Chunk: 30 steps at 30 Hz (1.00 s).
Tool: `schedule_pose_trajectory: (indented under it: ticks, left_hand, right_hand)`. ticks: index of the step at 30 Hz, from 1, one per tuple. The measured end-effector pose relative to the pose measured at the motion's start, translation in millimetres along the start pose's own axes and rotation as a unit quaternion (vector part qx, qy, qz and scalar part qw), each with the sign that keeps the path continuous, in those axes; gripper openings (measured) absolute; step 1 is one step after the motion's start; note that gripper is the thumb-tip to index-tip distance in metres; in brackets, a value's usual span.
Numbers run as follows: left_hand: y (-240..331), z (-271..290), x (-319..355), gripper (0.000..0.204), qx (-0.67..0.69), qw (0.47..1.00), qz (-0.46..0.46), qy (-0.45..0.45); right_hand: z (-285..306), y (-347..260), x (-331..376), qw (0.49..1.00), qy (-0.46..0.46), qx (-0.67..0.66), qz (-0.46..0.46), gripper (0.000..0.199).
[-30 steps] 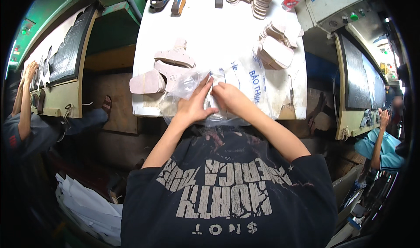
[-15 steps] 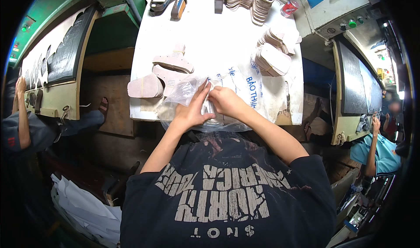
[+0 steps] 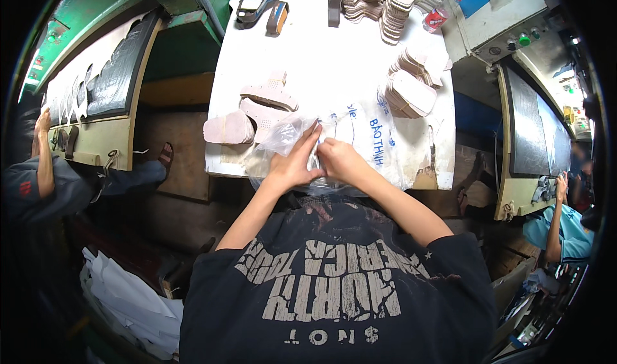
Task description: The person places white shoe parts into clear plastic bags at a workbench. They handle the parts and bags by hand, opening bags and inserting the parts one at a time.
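Clear plastic bag, table's near edge, both hands

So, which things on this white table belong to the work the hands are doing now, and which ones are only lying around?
In use:
- left hand and right hand, both gripping the clear crinkled plastic bag

Lying about:
- pale pink flat cut shoe pieces, beside the bag
- stacks of beige cut pieces
- dark metal cutting dies
- small red-capped bottle

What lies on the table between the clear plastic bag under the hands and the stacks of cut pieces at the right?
In the head view, only bare white table with printed lettering separates the clear plastic bag from the stacks of cut pieces.
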<state>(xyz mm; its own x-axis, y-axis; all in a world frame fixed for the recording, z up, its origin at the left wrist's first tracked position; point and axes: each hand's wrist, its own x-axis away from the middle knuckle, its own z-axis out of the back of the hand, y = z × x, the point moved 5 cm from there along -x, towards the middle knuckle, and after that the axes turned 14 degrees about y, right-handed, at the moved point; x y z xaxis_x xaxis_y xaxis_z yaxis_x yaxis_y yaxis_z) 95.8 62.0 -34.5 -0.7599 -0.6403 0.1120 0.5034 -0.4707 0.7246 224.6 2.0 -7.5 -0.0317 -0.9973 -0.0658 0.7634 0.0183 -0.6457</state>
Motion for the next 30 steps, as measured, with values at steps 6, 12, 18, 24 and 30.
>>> schedule_pose_trajectory:
  ticks: [6, 12, 18, 24, 30]
  left_hand:
    - [5.1, 10.7, 2.1, 0.116, -0.048, 0.999, 0.002, -0.008]
    - [10.4, 18.9, 16.4, 0.118, -0.070, 0.998, 0.011, 0.002]
    - [9.2, 18.5, 16.3, 0.118, -0.062, 0.998, 0.028, -0.004]
    - [9.2, 23.2, 16.8, 0.117, -0.082, 0.996, 0.035, 0.005]
    - [3.5, 23.0, 18.2, 0.118, -0.083, 0.996, 0.031, 0.012]
  right_hand:
    - [22.5, 18.6, 12.7, 0.983, 0.071, -0.113, -0.128, 0.015]
    - [32.3, 27.1, 14.1, 0.960, 0.091, -0.135, -0.227, 0.016]
    - [29.8, 2.4, -0.9, 0.983, 0.162, -0.074, -0.041, 0.012]
    - [18.0, -15.1, 2.8, 0.991, 0.059, 0.049, 0.111, 0.028]
    - [17.3, -18.8, 2.1, 0.988, 0.053, 0.068, 0.124, 0.033]
